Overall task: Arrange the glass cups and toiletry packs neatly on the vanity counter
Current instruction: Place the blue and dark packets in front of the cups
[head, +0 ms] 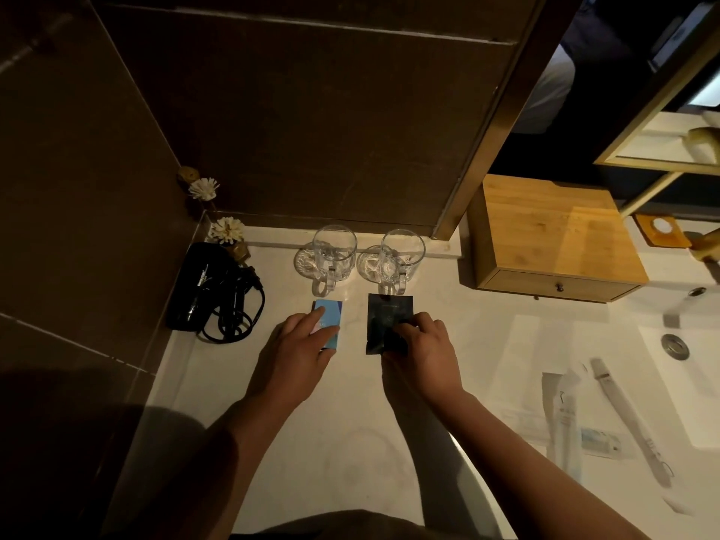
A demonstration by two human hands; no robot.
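Two clear glass cups with handles stand side by side on glass coasters at the back of the white vanity counter (350,442): the left cup (334,251) and the right cup (401,256). In front of the left cup lies a light blue toiletry pack (331,311), and my left hand (302,344) rests on it with fingers over its near half. A dark toiletry pack (385,313) lies in front of the right cup, with my right hand (419,352) pinching its near right corner. Both packs lie flat on the counter.
A black hair dryer (202,286) with a coiled cord lies at the left by the wall, behind it a small flower ornament (226,229). A wooden drawer box (553,239) stands at the right. Further right are the sink (693,368) and white wrapped toiletries (565,415).
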